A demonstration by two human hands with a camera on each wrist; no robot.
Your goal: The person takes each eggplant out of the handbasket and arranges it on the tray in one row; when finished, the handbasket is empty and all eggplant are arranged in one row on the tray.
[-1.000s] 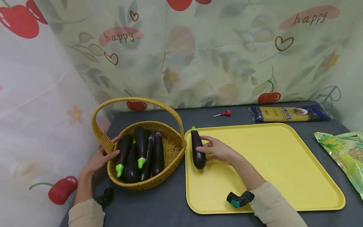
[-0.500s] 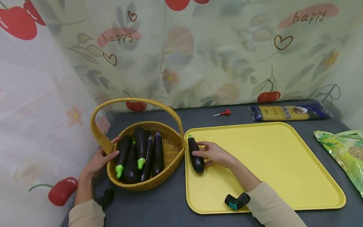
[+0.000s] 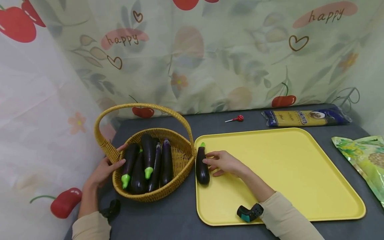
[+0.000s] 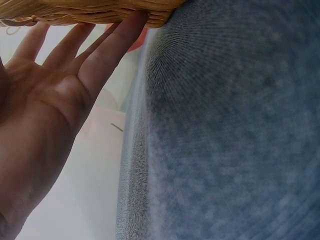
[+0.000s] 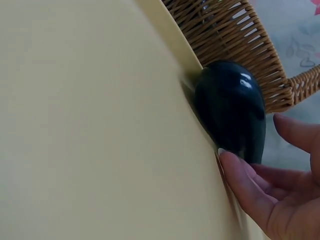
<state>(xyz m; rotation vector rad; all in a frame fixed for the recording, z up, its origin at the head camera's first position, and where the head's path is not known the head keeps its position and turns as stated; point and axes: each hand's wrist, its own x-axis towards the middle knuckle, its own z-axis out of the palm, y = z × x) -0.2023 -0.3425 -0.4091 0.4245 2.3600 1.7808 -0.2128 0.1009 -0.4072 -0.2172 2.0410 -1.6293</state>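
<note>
At the left, a wicker basket (image 3: 180,185) with a tall arched handle holds several dark eggplants (image 3: 167,163), some with bright green stem ends. My left hand (image 3: 103,171) holds the basket's left rim, thumb over the edge; in the left wrist view its fingers (image 4: 107,60) lie against the basket's outer side. One more eggplant (image 3: 202,170) lies along the left edge of the yellow tray (image 3: 270,176), green tip away from me. Beside it is my right hand (image 3: 225,162), fingers loosely spread. In the right wrist view, its fingertips are right at the eggplant's side and the thumb stands apart.
A red lollipop (image 3: 239,118) and a pasta packet (image 3: 300,118) lie behind the tray on the dark cloth (image 3: 156,220). To the right is a green and yellow bag (image 3: 364,160). A printed curtain (image 3: 216,66) hangs behind and at the left.
The right hand has shifted the eggplant left and slightly toward me, to the tray's left edge, and its grip has loosened. The left hand and basket stay in place.
</note>
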